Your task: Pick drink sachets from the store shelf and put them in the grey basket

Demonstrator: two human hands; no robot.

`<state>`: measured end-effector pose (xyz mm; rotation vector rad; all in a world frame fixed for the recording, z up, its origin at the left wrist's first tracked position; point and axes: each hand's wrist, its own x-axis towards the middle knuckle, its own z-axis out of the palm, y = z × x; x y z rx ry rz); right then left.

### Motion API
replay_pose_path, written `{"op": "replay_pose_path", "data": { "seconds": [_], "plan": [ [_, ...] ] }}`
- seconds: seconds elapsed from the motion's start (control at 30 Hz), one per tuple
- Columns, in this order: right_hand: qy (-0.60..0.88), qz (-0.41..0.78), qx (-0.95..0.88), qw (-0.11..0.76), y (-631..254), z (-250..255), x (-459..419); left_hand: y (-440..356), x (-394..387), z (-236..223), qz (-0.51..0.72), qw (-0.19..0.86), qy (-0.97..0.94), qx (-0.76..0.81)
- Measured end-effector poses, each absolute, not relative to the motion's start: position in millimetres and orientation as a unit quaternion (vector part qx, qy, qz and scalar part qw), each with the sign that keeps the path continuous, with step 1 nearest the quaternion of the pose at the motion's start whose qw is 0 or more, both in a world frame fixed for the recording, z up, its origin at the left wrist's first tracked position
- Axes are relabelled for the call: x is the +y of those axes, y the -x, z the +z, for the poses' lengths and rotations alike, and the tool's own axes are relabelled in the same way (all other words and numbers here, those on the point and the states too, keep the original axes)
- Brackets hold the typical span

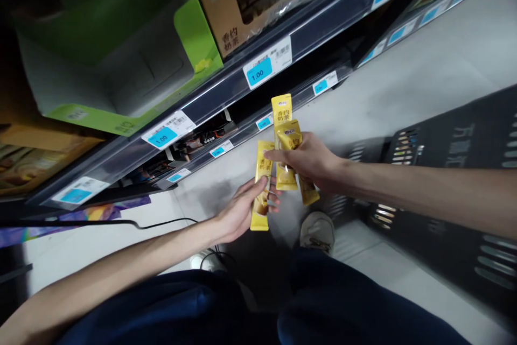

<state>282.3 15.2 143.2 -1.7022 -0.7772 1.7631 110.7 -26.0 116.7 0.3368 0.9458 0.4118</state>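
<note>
My left hand is closed on a slim yellow milk tea sachet, thumb across its front and fingers behind. Two more yellow sachets are gripped in my right hand: an upright milk tea sachet and, overlapping its front, a tilted milk tea sachet. The fingers of my right hand hide part of both. A fingertip of that hand reaches the upper part of the left sachet; whether it presses on it I cannot tell. Both hands are in front of the lower shelf, above the floor.
A green open-topped carton and a brown milk tea carton stand on the shelf, whose edge carries price tags. Dark slotted crates are at the right. A black cable crosses at left. My shoe is below.
</note>
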Motion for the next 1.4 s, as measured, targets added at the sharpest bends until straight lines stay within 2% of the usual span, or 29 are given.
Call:
{"op": "replay_pose_path", "data": {
  "seconds": [0.17, 0.4, 0.63, 0.83, 1.2, 1.4],
  "plan": [
    [0.642, 0.663, -0.289, 0.256, -284.5, 140.7, 16.6, -109.6, -25.6, 108.8, 0.224, 0.8, -0.226, 0.509],
    [0.576, 0.719, -0.324, 0.214, -279.4, 148.3, 9.4, -107.0, -6.2, 113.5, 0.341, 0.769, -0.166, 0.514],
    [0.499, 0.774, -0.347, 0.175, -277.3, 148.0, -4.0, -111.4, -3.9, 127.6, 0.259, 0.844, -0.171, 0.438],
    [0.507, 0.765, -0.355, 0.178, -281.4, 139.6, -7.1, -109.6, -11.0, 123.8, 0.251, 0.831, -0.201, 0.454],
    [0.494, 0.797, -0.283, 0.203, -281.0, 144.7, -2.5, -107.5, -6.8, 114.4, 0.233, 0.803, -0.132, 0.532],
    [0.507, 0.798, -0.256, 0.202, -285.9, 147.4, 2.1, -109.7, -8.9, 118.7, 0.257, 0.819, -0.171, 0.483]
  ]
}}
